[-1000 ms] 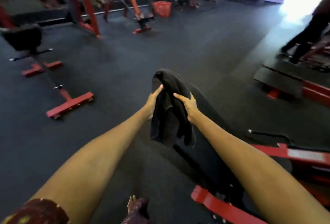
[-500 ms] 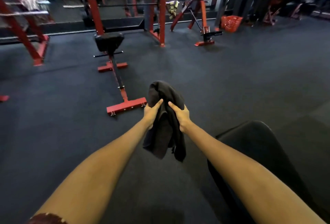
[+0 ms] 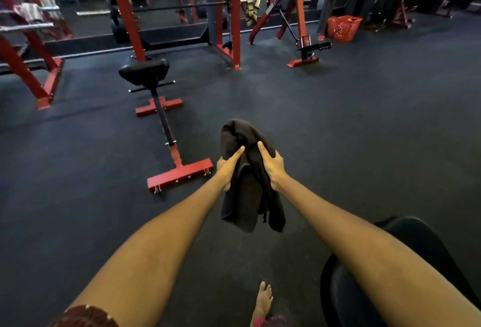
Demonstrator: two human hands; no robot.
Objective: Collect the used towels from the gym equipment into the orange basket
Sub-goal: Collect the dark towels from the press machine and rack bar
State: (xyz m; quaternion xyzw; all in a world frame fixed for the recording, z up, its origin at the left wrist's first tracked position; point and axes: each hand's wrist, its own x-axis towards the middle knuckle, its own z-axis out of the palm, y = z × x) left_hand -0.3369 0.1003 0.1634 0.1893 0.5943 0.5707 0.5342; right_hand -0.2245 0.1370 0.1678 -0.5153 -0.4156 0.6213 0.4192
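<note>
- A person stands in a gym with dark rubber flooring (image 3: 364,123), both bare arms stretched out in front
- A dark towel (image 3: 250,196) hangs bunched between the hands, held in the air above the floor, its lower ends drooping below the wrists
- The left hand (image 3: 229,168) grips the towel's left side, thumb laid up along the cloth and fingers curled behind it
- The right hand (image 3: 273,168) grips the towel's right side the same way, thumb on the front, fingers wrapped round the back
- The orange basket (image 3: 343,27) sits on the floor far ahead and to the right, well apart from the towel, near a red machine (image 3: 299,22) with a blue pad
- A striped yellow and grey towel (image 3: 251,10) hangs on a bar of the red rack (image 3: 234,14), left of that machine
- A bench with a black seat and red feet (image 3: 166,128) stands on the floor to the left of the hands
- A black padded seat (image 3: 406,248) shows at lower right, partly under the right forearm
- One bare foot (image 3: 263,300) is on the floor at the bottom edge
</note>
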